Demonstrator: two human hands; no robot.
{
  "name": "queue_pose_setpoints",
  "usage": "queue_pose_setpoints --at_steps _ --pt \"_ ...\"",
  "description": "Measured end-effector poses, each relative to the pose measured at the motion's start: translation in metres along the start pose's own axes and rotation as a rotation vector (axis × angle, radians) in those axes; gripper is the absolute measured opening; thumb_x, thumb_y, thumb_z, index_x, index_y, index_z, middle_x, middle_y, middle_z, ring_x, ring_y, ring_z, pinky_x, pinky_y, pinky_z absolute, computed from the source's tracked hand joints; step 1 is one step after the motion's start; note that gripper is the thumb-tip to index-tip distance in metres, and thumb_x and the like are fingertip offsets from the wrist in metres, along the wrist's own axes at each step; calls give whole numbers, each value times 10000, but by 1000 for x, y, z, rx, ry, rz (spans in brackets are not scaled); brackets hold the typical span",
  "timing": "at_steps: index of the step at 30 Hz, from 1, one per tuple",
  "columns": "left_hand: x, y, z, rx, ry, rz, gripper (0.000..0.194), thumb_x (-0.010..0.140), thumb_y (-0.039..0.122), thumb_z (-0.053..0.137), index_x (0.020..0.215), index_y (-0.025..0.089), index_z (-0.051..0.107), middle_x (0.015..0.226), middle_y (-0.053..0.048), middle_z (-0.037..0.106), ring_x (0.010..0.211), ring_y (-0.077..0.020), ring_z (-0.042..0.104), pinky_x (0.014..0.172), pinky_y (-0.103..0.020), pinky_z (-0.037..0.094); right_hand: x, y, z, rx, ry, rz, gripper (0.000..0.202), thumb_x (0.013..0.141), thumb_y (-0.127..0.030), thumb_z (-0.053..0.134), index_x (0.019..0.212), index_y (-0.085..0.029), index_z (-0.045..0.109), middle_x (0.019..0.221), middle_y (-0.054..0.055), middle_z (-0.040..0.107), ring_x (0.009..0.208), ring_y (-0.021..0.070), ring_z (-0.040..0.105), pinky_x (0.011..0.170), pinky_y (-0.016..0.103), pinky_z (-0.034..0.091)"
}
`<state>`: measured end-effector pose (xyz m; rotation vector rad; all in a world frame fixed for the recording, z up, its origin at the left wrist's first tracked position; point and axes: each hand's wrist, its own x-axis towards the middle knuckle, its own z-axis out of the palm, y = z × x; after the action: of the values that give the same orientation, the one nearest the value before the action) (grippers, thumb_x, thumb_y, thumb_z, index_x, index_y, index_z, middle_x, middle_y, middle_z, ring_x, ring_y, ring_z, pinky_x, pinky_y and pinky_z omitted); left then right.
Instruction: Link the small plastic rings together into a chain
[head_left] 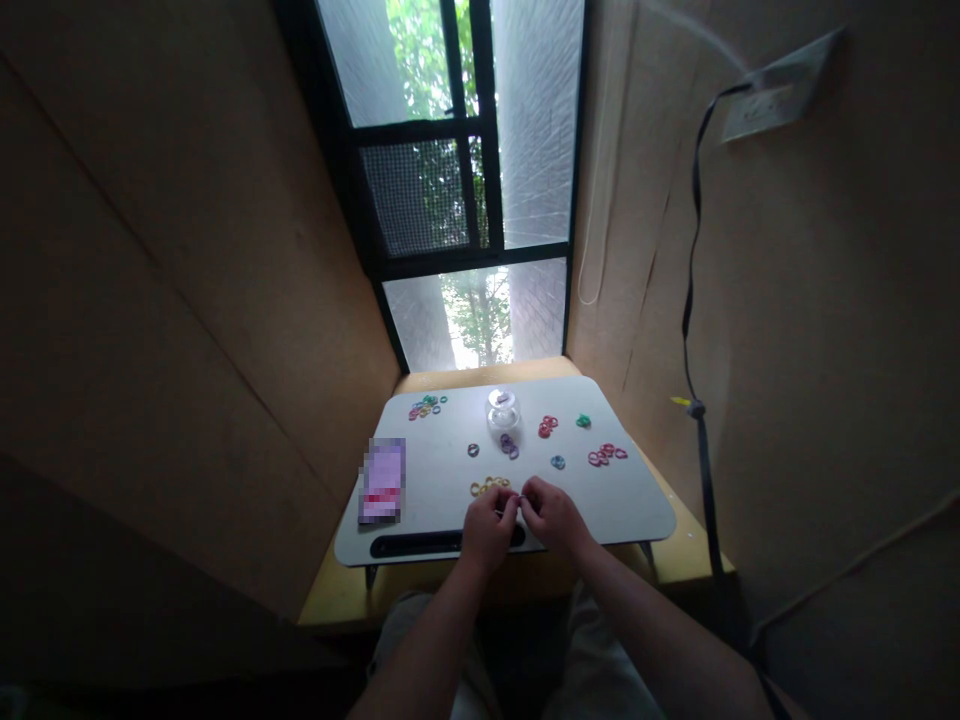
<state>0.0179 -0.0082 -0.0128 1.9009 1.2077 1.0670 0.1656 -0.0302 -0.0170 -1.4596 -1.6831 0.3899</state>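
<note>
Brown walls (247, 250) and a dark-framed window (420, 195) are set around a white bench (435, 475). Over its near edge, the left hand (491, 525) and the right hand (551, 512) are held with fingertips close together; something small is seen there, but it cannot be told what it is, or whether either grip is closed on it. Yellow rings (486, 488) are laid just beyond the left hand. Purple rings (511, 449) are placed farther off, near a clear jar (502, 412); red rings (547, 427) are grouped to their right, and a multicoloured cluster (427, 408) is spread at the far left.
</note>
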Motion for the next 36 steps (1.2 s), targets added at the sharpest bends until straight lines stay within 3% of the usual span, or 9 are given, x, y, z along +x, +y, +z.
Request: queue_pose_setpoints --at_steps 18,36 --pt "0 0 -2 -38 -22 -6 165 854 317 557 861 206 679 790 -25 692 724 -165 628 689 -272 466 0 3 4 9 13 9 97 819 -238 505 727 -211 519 620 -25 557 562 128 496 553 227 349" --pt "2 0 -2 -66 54 -29 152 872 290 525 874 196 645 847 -28 683 789 -165 627 740 -279 474 1 0 0 56 -7 -19 85 821 -234 493 739 -212 494 630 -22 541 573 135 495 553 236 365"
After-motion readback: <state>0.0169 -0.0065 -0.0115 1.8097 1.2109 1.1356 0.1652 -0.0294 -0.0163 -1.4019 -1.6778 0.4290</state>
